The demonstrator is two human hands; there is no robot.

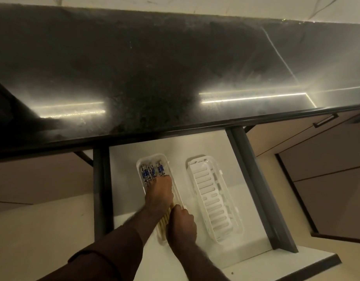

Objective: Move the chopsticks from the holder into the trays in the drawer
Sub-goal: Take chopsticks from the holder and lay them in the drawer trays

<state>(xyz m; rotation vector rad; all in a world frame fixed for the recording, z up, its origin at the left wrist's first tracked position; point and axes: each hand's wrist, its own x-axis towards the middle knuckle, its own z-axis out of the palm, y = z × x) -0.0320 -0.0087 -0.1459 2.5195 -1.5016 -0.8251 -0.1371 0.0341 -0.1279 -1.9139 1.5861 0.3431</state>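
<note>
Chopsticks (pixel 152 172) lie bundled in the left tray (pixel 140 159), patterned ends toward 12 o'clock, left hand (pixel 159 192) flat on them with fingers straight. At their 5 o'clock end the right hand (pixel 182 225) curls in; its grip can't be made out. Slotted right tray (pixel 212 196) holds nothing; lifting either hand carelessly could roll sticks over the rim.

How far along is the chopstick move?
Done: a bunch of chopsticks already lies in the left tray in the open drawer. In hand: the left hand rests flat over them while the right hand sits curled at their near ends, seemingly squaring them up. Left: the right tray holds none. No holder is in view, so how many remain is unknown.
</note>
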